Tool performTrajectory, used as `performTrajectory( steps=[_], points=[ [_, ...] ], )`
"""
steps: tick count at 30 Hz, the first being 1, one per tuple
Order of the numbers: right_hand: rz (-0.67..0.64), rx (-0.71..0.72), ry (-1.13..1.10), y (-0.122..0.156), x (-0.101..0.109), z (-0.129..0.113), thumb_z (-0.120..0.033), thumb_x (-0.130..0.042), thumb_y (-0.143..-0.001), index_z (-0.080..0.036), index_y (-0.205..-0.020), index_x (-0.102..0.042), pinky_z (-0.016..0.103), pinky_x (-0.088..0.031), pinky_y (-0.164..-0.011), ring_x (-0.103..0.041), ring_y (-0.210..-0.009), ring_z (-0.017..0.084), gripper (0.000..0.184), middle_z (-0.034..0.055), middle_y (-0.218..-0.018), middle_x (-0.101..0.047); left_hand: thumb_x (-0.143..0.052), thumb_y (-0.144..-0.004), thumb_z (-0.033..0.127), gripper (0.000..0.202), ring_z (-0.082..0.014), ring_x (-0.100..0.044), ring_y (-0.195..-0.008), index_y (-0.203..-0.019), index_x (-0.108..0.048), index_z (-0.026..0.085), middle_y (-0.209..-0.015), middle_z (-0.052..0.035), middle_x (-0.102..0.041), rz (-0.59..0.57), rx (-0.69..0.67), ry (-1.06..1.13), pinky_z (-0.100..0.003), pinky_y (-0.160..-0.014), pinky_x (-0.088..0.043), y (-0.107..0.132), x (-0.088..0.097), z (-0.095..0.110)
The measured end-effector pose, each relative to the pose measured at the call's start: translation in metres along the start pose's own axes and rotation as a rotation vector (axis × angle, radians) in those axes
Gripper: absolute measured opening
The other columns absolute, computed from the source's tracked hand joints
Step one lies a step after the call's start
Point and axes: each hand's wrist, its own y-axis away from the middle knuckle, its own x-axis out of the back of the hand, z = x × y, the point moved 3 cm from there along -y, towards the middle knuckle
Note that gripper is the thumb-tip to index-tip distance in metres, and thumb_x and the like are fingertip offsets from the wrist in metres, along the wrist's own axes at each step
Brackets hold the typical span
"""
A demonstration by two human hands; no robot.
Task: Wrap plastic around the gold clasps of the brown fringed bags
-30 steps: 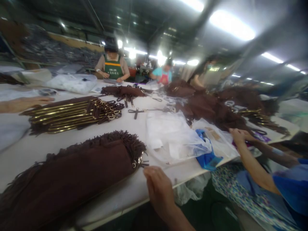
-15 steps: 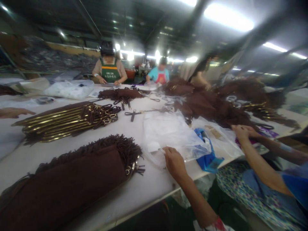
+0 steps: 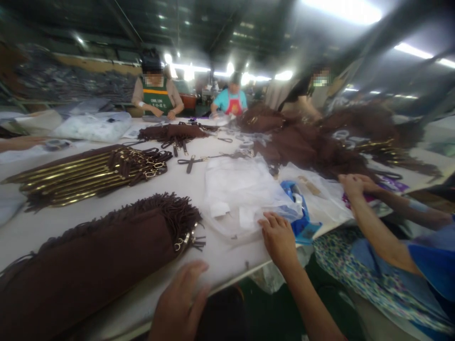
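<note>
My left hand [image 3: 183, 298], somewhat blurred, is above the table's front edge. Its thumb stands apart from the fingers and nothing is in it. My right hand [image 3: 279, 239] rests with loosely spread fingertips on the near right edge of a stack of clear plastic bags [image 3: 238, 180]. Two small white slips [image 3: 246, 217] show near that edge. Just right of the stack stands a blue tape dispenser [image 3: 305, 229], partly covered by plastic. A pile of dark brown fringed bags [image 3: 106, 255] with gold-coloured clasps lies left of the plastic stack.
Brown pieces with gold metal strips [image 3: 71, 175] lie farther left. Brown straps [image 3: 191, 163] lie behind the plastic, and a brown heap [image 3: 305, 147] is at back right. A co-worker's hands [image 3: 355, 184] are close on the right; other people stand across the table [image 3: 213, 258].
My left hand has come into view at the bottom. My right hand has moved right along the plastic, its pinched fingers now loosened. A second white slip shows. The view has shifted slightly.
</note>
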Motion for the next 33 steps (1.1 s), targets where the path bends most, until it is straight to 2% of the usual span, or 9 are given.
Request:
performTrajectory(
  steps=[2,4,6,8,11,17,21,24,33],
  points=[
    [0.040,-0.034,-0.023,-0.010,0.004,0.005,-0.012,-0.055,-0.088,-0.020,-0.105,-0.067,0.043,-0.042,-0.095,-0.053,-0.112,0.029,0.022,0.0081,-0.116,-0.066,-0.054,-0.090,0.026,0.046,-0.0275,-0.041,-0.131,-0.136,-0.048,0.025,-0.141,-0.0075,-0.049,-0.037,-0.274,-0.196,-0.046,-0.112,-0.034,-0.040,-0.029,0.017],
    [0.081,-0.059,-0.035,-0.015,0.011,0.005,-0.012,-0.056,-0.088,-0.020,-0.106,-0.066,0.040,-0.045,-0.089,-0.056,-0.103,0.027,0.022,0.0063,-0.105,-0.068,-0.057,-0.087,0.018,0.061,-0.0286,-0.027,-0.140,-0.144,-0.036,0.021,-0.151,-0.0102,-0.035,-0.034,-0.313,-0.276,-0.049,-0.117,-0.019,-0.081,-0.056,0.024],
    [0.143,-0.088,-0.039,-0.010,0.018,0.001,-0.014,-0.054,-0.090,-0.018,-0.109,-0.064,0.041,-0.044,-0.092,-0.056,-0.104,0.026,0.022,0.0079,-0.104,-0.067,-0.058,-0.085,0.016,0.050,-0.0289,-0.040,-0.131,-0.135,-0.049,0.018,-0.137,-0.0117,-0.052,-0.060,-0.161,-0.196,-0.046,-0.114,-0.024,-0.118,-0.077,0.017],
    [0.230,-0.063,-0.064,0.003,0.020,-0.009,-0.014,-0.051,-0.092,-0.015,-0.114,-0.061,0.041,-0.041,-0.098,-0.053,-0.111,0.026,0.024,0.0112,-0.114,-0.064,-0.051,-0.089,0.019,0.023,-0.0286,-0.060,-0.101,-0.104,-0.068,0.015,-0.100,-0.0115,-0.069,-0.052,-0.025,-0.151,-0.042,-0.094,-0.043,-0.147,-0.089,0.001],
    [0.233,0.151,-0.141,0.022,0.008,-0.028,-0.010,-0.046,-0.093,-0.017,-0.120,-0.058,0.035,-0.043,-0.096,-0.055,-0.109,0.022,0.031,0.0089,-0.118,-0.064,-0.040,-0.095,0.036,0.039,-0.0229,-0.062,-0.068,-0.077,-0.068,0.017,-0.069,-0.0062,-0.067,-0.027,0.112,-0.067,-0.032,-0.067,-0.045,-0.174,-0.095,-0.025],
    [-0.018,0.207,-0.092,0.004,-0.031,-0.028,-0.008,-0.051,-0.090,-0.012,-0.126,-0.057,0.042,-0.042,-0.098,-0.052,-0.117,0.029,0.037,0.0138,-0.127,-0.061,-0.039,-0.094,0.046,0.043,-0.0189,-0.061,-0.067,-0.073,-0.067,0.020,-0.070,-0.0026,-0.068,-0.015,0.157,0.076,-0.027,-0.067,-0.042,-0.180,-0.093,-0.037],
    [-0.048,0.220,-0.119,-0.012,-0.034,-0.025,-0.005,-0.053,-0.087,-0.014,-0.113,-0.064,0.041,-0.044,-0.094,-0.059,-0.100,0.027,0.030,0.0114,-0.106,-0.069,-0.043,-0.091,0.045,0.038,-0.0189,-0.061,-0.069,-0.072,-0.066,0.021,-0.070,-0.0015,-0.068,-0.009,0.156,0.123,-0.027,-0.068,-0.042,-0.176,-0.094,-0.035],
    [-0.028,0.140,-0.167,-0.012,-0.032,-0.023,-0.009,-0.052,-0.089,-0.017,-0.107,-0.065,0.038,-0.046,-0.085,-0.060,-0.088,0.025,0.023,0.0082,-0.090,-0.068,-0.045,-0.091,0.044,0.036,-0.0187,-0.061,-0.069,-0.072,-0.065,0.020,-0.070,-0.0012,-0.068,-0.015,0.152,0.149,-0.026,-0.067,-0.042,-0.175,-0.094,-0.038],
    [-0.031,-0.150,-0.415,-0.004,-0.040,-0.004,-0.029,-0.058,-0.088,-0.016,-0.110,-0.062,0.032,-0.051,-0.077,-0.064,-0.086,0.021,0.025,0.0071,-0.093,-0.068,-0.050,-0.091,0.037,0.023,-0.0191,-0.063,-0.080,-0.094,-0.066,0.020,-0.086,-0.0006,-0.071,-0.036,0.053,0.159,-0.026,-0.069,-0.044,-0.163,-0.105,-0.031]
  ],
)
